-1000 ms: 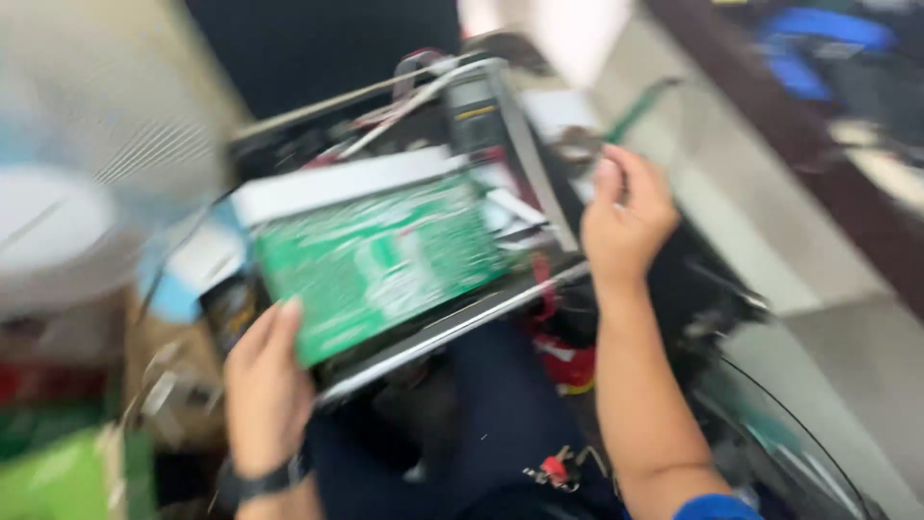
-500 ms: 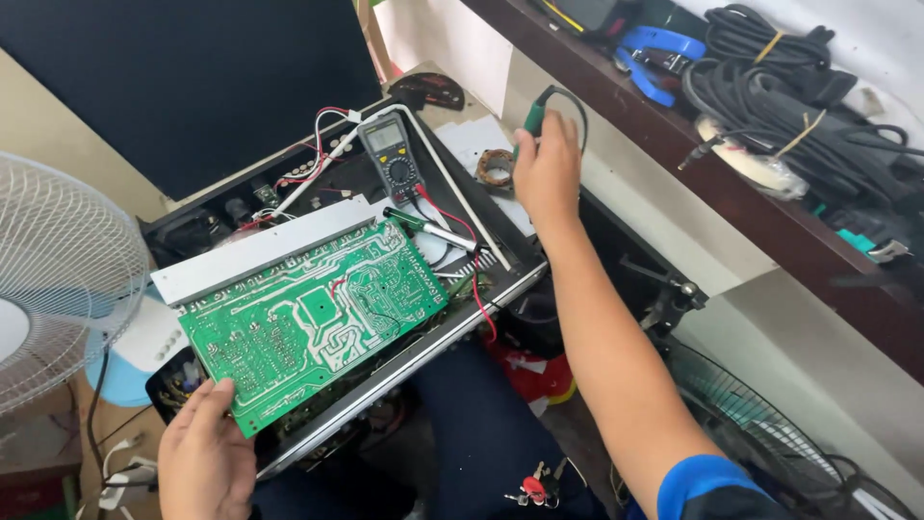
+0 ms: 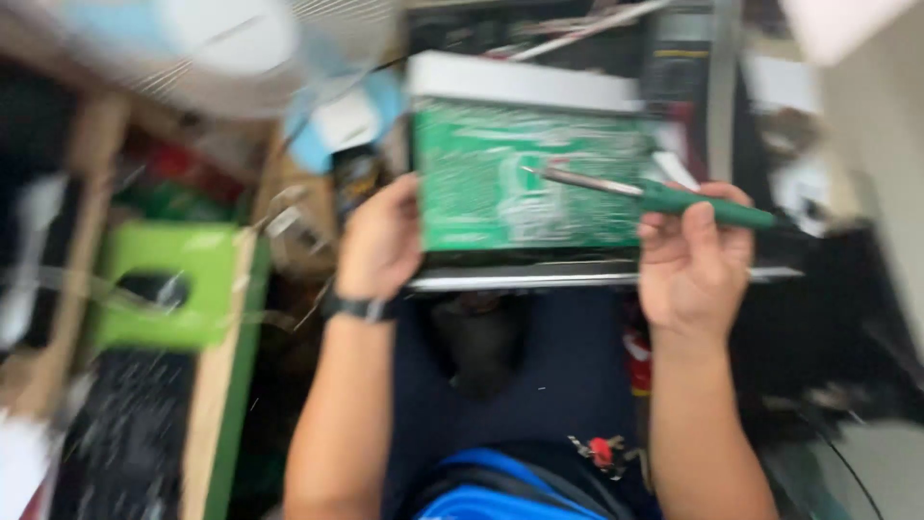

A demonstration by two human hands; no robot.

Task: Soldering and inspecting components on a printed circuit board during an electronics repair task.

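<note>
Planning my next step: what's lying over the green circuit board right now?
The green-handled tool, held in the right hand, lies across the green circuit board. The left hand grips its left edge. Whether the tip touches is blurred.

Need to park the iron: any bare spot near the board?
Little. The dark lap between the forearms, below the chassis edge, looks open. Left of the left hand is cluttered; the right hand holds the green-handled tool over the green circuit board.
</note>
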